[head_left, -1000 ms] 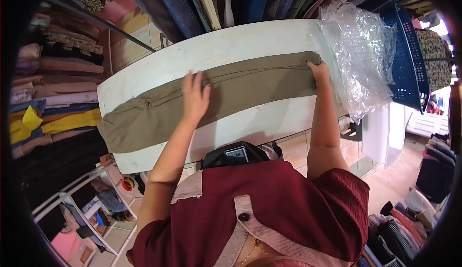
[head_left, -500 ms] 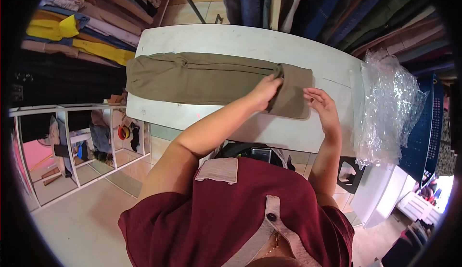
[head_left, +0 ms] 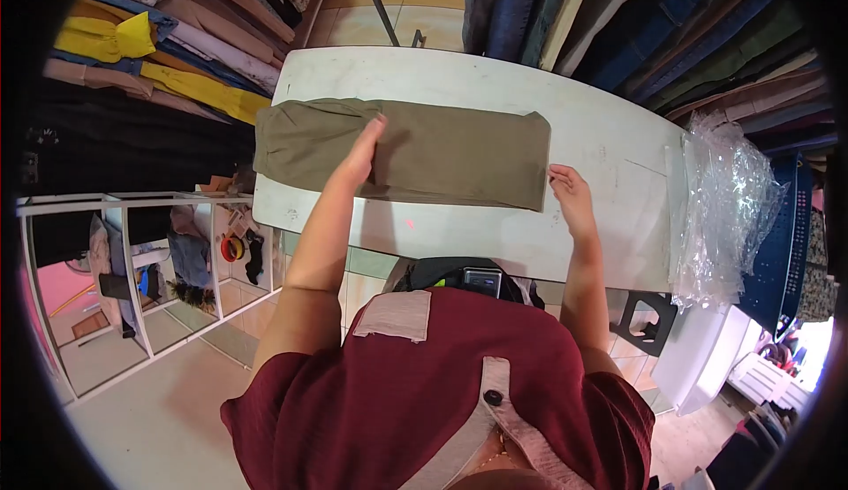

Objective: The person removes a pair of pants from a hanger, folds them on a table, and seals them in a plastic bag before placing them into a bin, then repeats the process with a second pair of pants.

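A pair of olive-green trousers (head_left: 459, 154) lies folded lengthwise on the white table (head_left: 618, 225), its right part doubled back over the rest. My left hand (head_left: 360, 154) stands edge-on at the end of that folded-over layer, fingers stretched out and holding nothing. Just beyond the trousers' right fold is my right hand (head_left: 571, 197), fingers loosely extended, its fingertips close by the folded edge.
Clear plastic bags (head_left: 720, 212) lie on the table's right end. Jeans and trousers (head_left: 609, 26) hang behind the table, and more clothes (head_left: 168, 48) hang at the left. A white-framed rack (head_left: 132, 269) stands at the lower left.
The short fold at the right has become a longer one reaching further left. My left hand moved left and let go of the cloth; my right hand stayed near the right edge.
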### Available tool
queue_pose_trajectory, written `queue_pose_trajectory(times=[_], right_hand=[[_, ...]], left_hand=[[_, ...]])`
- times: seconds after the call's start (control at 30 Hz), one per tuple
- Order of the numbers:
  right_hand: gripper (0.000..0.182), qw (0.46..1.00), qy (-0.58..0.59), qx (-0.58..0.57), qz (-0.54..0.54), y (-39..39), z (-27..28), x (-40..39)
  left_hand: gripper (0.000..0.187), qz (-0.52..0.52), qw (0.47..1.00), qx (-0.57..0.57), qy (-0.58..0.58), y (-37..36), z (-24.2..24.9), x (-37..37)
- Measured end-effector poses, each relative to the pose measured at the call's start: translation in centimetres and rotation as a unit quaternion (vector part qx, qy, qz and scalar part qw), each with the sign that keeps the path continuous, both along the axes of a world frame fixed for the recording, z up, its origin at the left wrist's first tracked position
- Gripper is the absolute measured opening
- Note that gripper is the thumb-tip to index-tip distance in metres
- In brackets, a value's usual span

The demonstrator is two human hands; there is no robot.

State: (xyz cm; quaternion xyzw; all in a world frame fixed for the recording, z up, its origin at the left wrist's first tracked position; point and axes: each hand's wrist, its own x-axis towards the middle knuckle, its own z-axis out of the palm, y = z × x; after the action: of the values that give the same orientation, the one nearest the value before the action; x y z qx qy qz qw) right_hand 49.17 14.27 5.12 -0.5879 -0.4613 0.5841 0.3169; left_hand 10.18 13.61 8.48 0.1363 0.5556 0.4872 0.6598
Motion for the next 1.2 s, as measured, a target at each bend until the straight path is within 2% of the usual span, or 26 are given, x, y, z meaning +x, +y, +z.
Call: queue_pose_trajectory(times=[0.03, 0.07, 0.1, 0.13, 0.2, 0.23, 0.3, 0.43, 0.5, 0.53, 0.6, 0.63, 0.7, 0.73, 0.8, 0.83, 0.9, 0.93, 1.0, 1.03, 1.07, 1.1, 1.13, 1.2], right_hand=[[0.029, 0.996, -0.074, 0.058, 0.005, -0.1, -0.5, -1.2], [0.028, 0.982, -0.149, 0.115, 0.010, -0.1, -0.8, -2.3], [0.027, 0.975, -0.185, 0.118, -0.019, -0.3, -0.9, -3.3], [0.027, 0.974, -0.192, 0.115, -0.025, -0.5, -1.2, -3.6], [0.029, 0.898, -0.325, 0.292, 0.054, -0.8, -1.9, -3.8], [0.029, 0.897, -0.332, 0.289, 0.046, -0.9, -2.0, -3.8], [0.031, 0.908, -0.328, 0.260, 0.021, -0.7, -2.3, -3.6], [0.030, 0.910, -0.315, 0.267, -0.040, 3.2, -1.2, -3.5], [0.029, 0.866, -0.300, 0.398, 0.032, 5.5, -0.4, -3.9], [0.029, 0.866, -0.302, 0.397, 0.028, 6.4, -0.9, -3.8], [0.028, 0.844, -0.327, 0.404, 0.132, 7.7, -2.5, -3.1], [0.028, 0.845, -0.327, 0.403, 0.131, 8.2, -2.9, -2.8], [0.023, 0.924, -0.230, 0.286, 0.107, 8.9, -3.8, -2.5], [0.023, 0.925, -0.229, 0.285, 0.107, 9.0, -4.2, -2.8], [0.017, 0.981, -0.111, 0.154, 0.037, 9.0, -4.9, -3.4], [0.017, 0.982, -0.111, 0.151, 0.037, 9.0, -4.8, -3.8], [0.015, 0.915, -0.351, 0.172, 0.102, 9.0, -3.7, -5.3], [0.015, 0.915, -0.352, 0.170, 0.102, 8.9, -3.0, -6.1], [0.024, 0.794, -0.506, 0.334, 0.035, 7.9, -1.4, -8.3], [0.024, 0.794, -0.507, 0.334, 0.037, 7.2, -0.7, -9.9], [0.033, 0.782, -0.495, 0.371, 0.078, 6.0, 0.0, -11.5], [0.043, 0.768, -0.480, 0.406, 0.120, 5.0, 0.4, -12.2], [0.043, 0.769, -0.480, 0.404, 0.121, 4.1, -0.1, -12.0], [0.062, 0.746, -0.538, 0.359, 0.162, 2.9, -1.5, -10.9]], left_hand=[[0.061, -0.051, 0.990, 0.041, 0.126, -0.2, -3.0, -0.5], [0.068, -0.100, 0.960, 0.085, 0.248, -0.2, -3.7, -0.3], [0.066, -0.035, 0.969, 0.076, 0.232, -0.3, -4.5, -0.1], [0.066, -0.042, 0.970, 0.076, 0.226, -0.4, -4.9, -0.3], [0.059, -0.062, 0.945, 0.128, 0.294, -0.2, -5.4, -1.0], [0.059, -0.070, 0.946, 0.132, 0.288, -0.2, -5.4, -1.1], [0.052, -0.111, 0.869, 0.112, 0.469, -0.4, -5.4, -1.3], [0.050, -0.129, 0.872, 0.130, 0.453, -0.4, -5.3, -1.4], [0.048, -0.103, 0.875, 0.198, 0.430, -0.5, -5.1, -1.2], [0.048, -0.106, 0.874, 0.200, 0.430, -0.6, -4.8, -1.1], [0.048, -0.077, 0.862, 0.227, 0.446, -0.9, -4.2, -0.7], [0.048, -0.079, 0.862, 0.226, 0.447, -1.0, -4.2, -0.7], [0.048, -0.065, 0.846, 0.230, 0.476, -1.0, -4.1, -0.6], [0.048, -0.065, 0.846, 0.229, 0.477, -0.9, -3.6, -0.6], [0.051, -0.079, 0.881, 0.130, 0.448, -0.7, -2.6, -0.3], [0.051, -0.080, 0.881, 0.128, 0.448, -0.7, -2.3, -0.1], [0.055, -0.062, 0.687, 0.221, 0.690, -0.6, -2.0, 0.4], [0.055, -0.063, 0.688, 0.221, 0.689, -0.4, -2.1, 0.6], [0.061, -0.170, 0.534, 0.347, 0.752, 0.0, -2.3, 1.1], [0.061, -0.232, 0.528, 0.326, 0.750, -0.2, -2.7, 1.9], [0.061, -0.231, 0.530, 0.324, 0.749, -0.3, -3.3, 2.0], [0.061, -0.264, 0.529, 0.252, 0.766, -0.4, -4.1, 2.1], [0.061, -0.296, 0.523, 0.179, 0.779, -0.6, -4.9, 2.0], [0.066, -0.279, 0.540, 0.199, 0.769, -0.4, -5.7, 1.2]])
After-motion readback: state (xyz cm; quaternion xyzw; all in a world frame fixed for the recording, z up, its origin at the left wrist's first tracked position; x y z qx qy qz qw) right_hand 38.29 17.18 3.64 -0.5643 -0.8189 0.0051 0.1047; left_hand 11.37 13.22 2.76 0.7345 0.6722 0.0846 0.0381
